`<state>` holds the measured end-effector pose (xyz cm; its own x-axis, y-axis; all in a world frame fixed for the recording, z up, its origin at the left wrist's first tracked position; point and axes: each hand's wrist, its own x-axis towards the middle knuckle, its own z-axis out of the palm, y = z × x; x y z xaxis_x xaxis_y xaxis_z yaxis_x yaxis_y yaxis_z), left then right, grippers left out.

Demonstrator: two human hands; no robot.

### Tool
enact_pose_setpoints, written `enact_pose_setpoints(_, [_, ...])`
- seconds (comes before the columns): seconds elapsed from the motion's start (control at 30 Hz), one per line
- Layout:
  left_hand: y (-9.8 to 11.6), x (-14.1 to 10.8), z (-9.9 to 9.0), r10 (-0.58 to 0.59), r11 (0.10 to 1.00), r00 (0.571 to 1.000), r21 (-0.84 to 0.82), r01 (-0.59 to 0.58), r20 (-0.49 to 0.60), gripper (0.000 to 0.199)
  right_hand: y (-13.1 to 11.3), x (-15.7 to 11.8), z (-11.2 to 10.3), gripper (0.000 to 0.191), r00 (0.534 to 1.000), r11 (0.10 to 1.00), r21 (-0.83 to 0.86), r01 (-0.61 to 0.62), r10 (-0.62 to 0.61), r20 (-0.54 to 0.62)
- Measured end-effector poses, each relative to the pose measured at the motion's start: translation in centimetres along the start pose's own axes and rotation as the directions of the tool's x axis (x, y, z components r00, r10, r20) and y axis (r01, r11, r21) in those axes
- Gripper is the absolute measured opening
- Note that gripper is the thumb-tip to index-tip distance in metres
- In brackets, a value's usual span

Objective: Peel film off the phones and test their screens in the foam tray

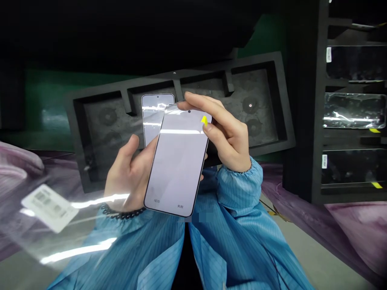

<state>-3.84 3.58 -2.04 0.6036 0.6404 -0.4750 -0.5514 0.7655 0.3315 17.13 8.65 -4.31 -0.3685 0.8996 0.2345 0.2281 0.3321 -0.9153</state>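
A phone [178, 169] with a lit, pale screen lies tilted across my left hand [128, 177], whose thumb is raised off its edge while fingertips show at the far edge. My right hand [226, 129] is at the phone's top right corner, thumb and fingers pinched by a small yellow tab [204, 121]. A clear film with a white barcode label [50, 207] stretches out at the lower left, over my left wrist. Behind the held phone, a second lit phone [151, 117] rests in the dark tray.
The dark tray [286, 104] with several compartments stands on a green surface [45, 92]. At the right, a black rack [317, 121] holds several phones in clear film, some with yellow tabs. Purple fabric [284, 189] hangs along the near edge.
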Motion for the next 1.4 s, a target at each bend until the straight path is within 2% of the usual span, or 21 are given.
enact_pose_setpoints(0.07, [0.0, 0.0, 0.5, -0.008, 0.998, 0.999, -0.057, 0.01, 0.031, 0.076, 0.5, 0.0, 0.2, 0.042, 0.999, 0.999, 0.046, 0.019, -0.018, -0.03])
enact_pose_setpoints(0.13, [-0.1, 0.0, 1.0, -0.01, 0.997, 1.0, -0.076, 0.011, 0.011, 0.078, 1.0, 0.1, 0.3, 0.041, 0.999, 0.999, 0.055, 0.0, 0.003, -0.051])
enact_pose_setpoints(0.4, [0.1, 0.0, 1.7, -0.076, 0.996, 0.981, 0.025, 0.082, -0.179, 0.082, 1.6, 0.0, 0.5, 0.042, 0.99, 0.986, 0.135, -0.096, 0.109, -0.09])
enact_pose_setpoints(0.57, [0.1, 0.5, 3.3, -0.087, 0.996, 0.933, -0.017, 0.087, -0.349, 0.079, 1.9, 0.1, 0.7, 0.041, 0.982, 0.979, 0.156, -0.128, 0.147, -0.115])
enact_pose_setpoints(0.63, [0.0, 0.6, 3.8, -0.087, 0.996, 0.919, -0.036, 0.079, -0.384, 0.08, 2.1, 0.1, 0.8, 0.041, 0.981, 0.977, 0.155, -0.144, 0.161, -0.109])
enact_pose_setpoints(0.7, [0.0, 0.5, 4.0, -0.099, 0.995, 0.92, -0.035, 0.093, -0.378, 0.082, 2.2, 0.1, 0.8, 0.042, 0.979, 0.975, 0.154, -0.16, 0.177, -0.105])
enact_pose_setpoints(0.83, [0.1, 0.2, 3.6, -0.129, 0.991, 0.947, -0.015, 0.131, -0.294, 0.084, 2.1, 0.3, 1.0, 0.043, 0.982, 0.981, 0.119, -0.153, 0.165, -0.094])
enact_pose_setpoints(0.9, [0.1, 0.3, 3.3, -0.106, 0.994, 0.958, -0.029, 0.102, -0.265, 0.083, 1.6, 0.3, 1.1, 0.041, 0.977, 0.993, 0.106, -0.057, 0.078, -0.2])
enact_pose_setpoints(0.93, [0.0, 0.5, 3.2, -0.085, 0.996, 0.961, -0.045, 0.075, -0.263, 0.081, 1.3, 0.3, 1.1, 0.039, 0.955, 0.995, 0.095, 0.016, 0.012, -0.295])
enact_pose_setpoints(1.03, [-0.5, 1.3, 2.4, -0.003, 0.996, 0.973, -0.092, -0.019, -0.231, 0.073, -0.4, -0.1, 0.6, 0.027, 0.827, 0.98, -0.018, 0.197, -0.176, -0.534])
enact_pose_setpoints(1.07, [-0.6, 1.5, 2.0, 0.023, 0.994, 0.979, -0.101, -0.045, -0.205, 0.071, -1.0, -0.3, 0.3, 0.019, 0.796, 0.974, -0.06, 0.218, -0.213, -0.567])
enact_pose_setpoints(1.13, [-0.9, 2.0, 1.2, 0.075, 0.991, 0.987, -0.103, -0.09, -0.143, 0.067, -2.2, -0.7, -0.5, 0.006, 0.769, 0.967, -0.071, 0.244, -0.238, -0.593])
enact_pose_setpoints(1.2, [-1.1, 2.2, 0.5, 0.121, 0.987, 0.987, -0.092, -0.131, -0.108, 0.065, -2.9, -1.0, -1.3, 0.009, 0.786, 0.951, 0.071, 0.3, -0.205, -0.583])
enact_pose_setpoints(1.27, [-1.2, 2.2, 0.1, 0.152, 0.984, 0.984, -0.081, -0.159, -0.096, 0.064, -2.9, -1.0, -1.7, 0.015, 0.855, 0.913, 0.266, 0.311, -0.147, -0.497])
enact_pose_setpoints(1.33, [-1.2, 2.0, -0.1, 0.163, 0.983, 0.983, -0.072, -0.169, -0.085, 0.064, -2.3, -0.8, -1.6, 0.012, 0.937, 0.926, 0.336, 0.17, -0.046, -0.346])
enact_pose_setpoints(1.4, [-1.3, 1.9, -0.1, 0.162, 0.984, 0.984, -0.061, -0.166, -0.07, 0.064, -1.5, -0.7, -1.0, 0.005, 0.972, 0.975, 0.22, -0.009, 0.061, -0.228])
